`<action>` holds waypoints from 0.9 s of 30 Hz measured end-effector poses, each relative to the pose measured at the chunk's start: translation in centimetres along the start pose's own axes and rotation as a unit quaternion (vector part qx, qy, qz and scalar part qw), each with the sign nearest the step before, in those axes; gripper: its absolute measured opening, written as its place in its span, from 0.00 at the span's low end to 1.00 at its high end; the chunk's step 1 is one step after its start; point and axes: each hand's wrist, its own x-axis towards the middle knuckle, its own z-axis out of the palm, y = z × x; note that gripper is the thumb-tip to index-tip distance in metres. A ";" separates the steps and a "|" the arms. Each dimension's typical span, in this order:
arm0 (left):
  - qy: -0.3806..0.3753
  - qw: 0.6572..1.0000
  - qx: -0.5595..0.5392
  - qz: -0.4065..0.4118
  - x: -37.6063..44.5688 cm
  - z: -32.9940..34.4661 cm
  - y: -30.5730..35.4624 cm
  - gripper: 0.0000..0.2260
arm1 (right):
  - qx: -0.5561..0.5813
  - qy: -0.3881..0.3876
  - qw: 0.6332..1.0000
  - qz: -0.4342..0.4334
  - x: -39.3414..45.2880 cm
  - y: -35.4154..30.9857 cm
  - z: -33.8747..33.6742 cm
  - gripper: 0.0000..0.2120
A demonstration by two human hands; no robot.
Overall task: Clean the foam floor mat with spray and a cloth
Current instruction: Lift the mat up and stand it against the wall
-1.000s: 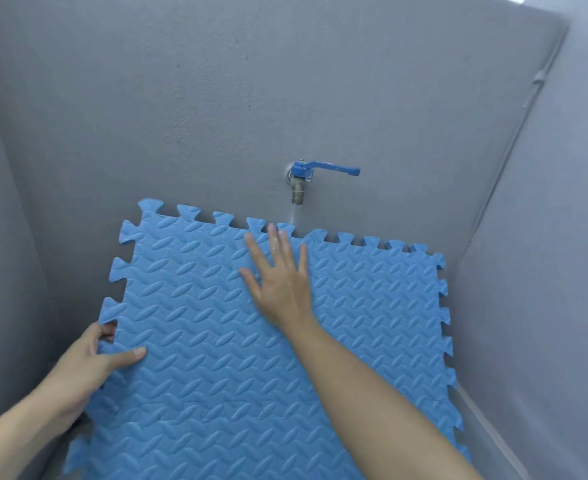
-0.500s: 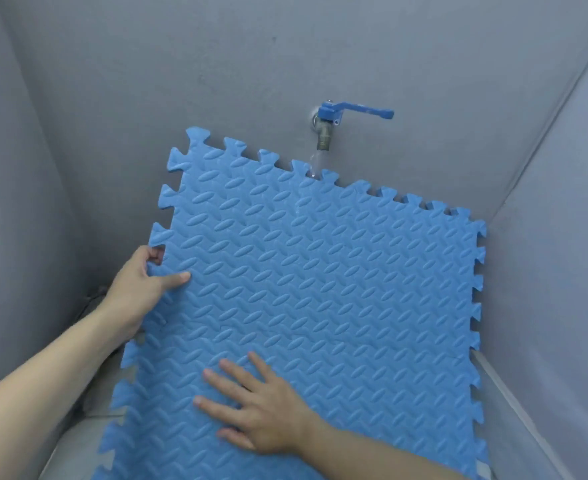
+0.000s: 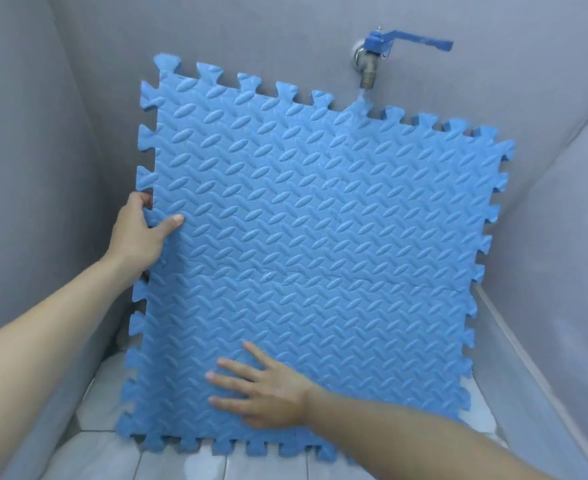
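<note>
The blue foam floor mat (image 3: 320, 220) stands on edge on the white tiled floor (image 3: 181, 465), leaning toward the far grey wall (image 3: 251, 36) under a blue-handled tap (image 3: 372, 67). The left hand (image 3: 140, 237) pinches its left edge; the right hand (image 3: 264, 393) lies flat, fingers spread, near the bottom.

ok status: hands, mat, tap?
Left hand grips mat's left edge. Right hand flat on lower face. Foam mat upright under running tap. No spray or cloth visible.
</note>
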 end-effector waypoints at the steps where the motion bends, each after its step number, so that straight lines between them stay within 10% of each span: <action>1: -0.003 1.000 0.005 -0.003 0.1 0.5 -0.2 0.20 | -0.008 -0.021 0.999 -0.027 -2.4 0.1 0.4 0.26; 4: -0.006 1.000 0.002 -0.007 0.6 1.9 0.0 0.22 | -0.055 -0.062 0.997 -0.008 -9.7 3.9 0.1 0.32; 7: -0.005 1.000 -0.013 -0.005 0.9 3.4 0.8 0.21 | -0.028 -0.012 0.960 0.280 -16.8 9.0 -0.8 0.32; 10: -0.005 1.000 -0.014 -0.018 1.2 3.8 0.8 0.21 | 0.110 0.048 0.715 0.689 -21.9 11.6 -2.6 0.38; 12: -0.013 1.000 -0.010 -0.025 1.3 3.7 0.7 0.22 | 0.177 0.056 0.611 0.769 -22.4 11.0 -2.8 0.44; 14: -0.009 1.000 -0.004 -0.025 1.3 3.4 0.5 0.23 | 0.173 0.016 0.678 0.714 -20.4 7.8 -1.8 0.45; 17: -0.005 0.999 0.022 -0.029 1.2 3.2 0.0 0.24 | 0.118 -0.023 0.890 0.440 -14.1 2.9 -1.5 0.41; 19: -0.004 0.999 0.037 -0.031 1.1 3.4 -0.2 0.25 | 0.042 -0.018 0.962 0.269 -9.7 3.1 -1.4 0.34; 27: 0.000 0.998 0.064 -0.029 1.1 3.3 -0.9 0.28 | -0.025 0.081 0.927 0.365 -2.0 21.5 -9.3 0.28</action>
